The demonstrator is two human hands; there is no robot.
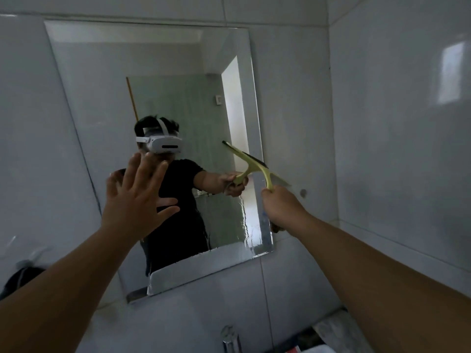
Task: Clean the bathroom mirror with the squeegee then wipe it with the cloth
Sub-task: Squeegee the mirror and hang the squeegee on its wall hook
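Observation:
The frameless bathroom mirror (102, 80) hangs tilted on the white tiled wall. My right hand (279, 203) grips the handle of a yellow-green squeegee (267, 175), whose blade lies across the mirror's right edge at mid height. Water streaks run down the glass in the lower right corner. My left hand (139, 197) is raised in front of the mirror's left half, fingers spread, holding nothing; whether the palm touches the glass is unclear. No cloth is identifiable.
A chrome tap (230, 338) stands at the bottom centre. A dark item hangs from a hook (21, 276) on the left wall. Blurred objects (328, 335) lie at the bottom right. The right wall meets the mirror wall at a corner.

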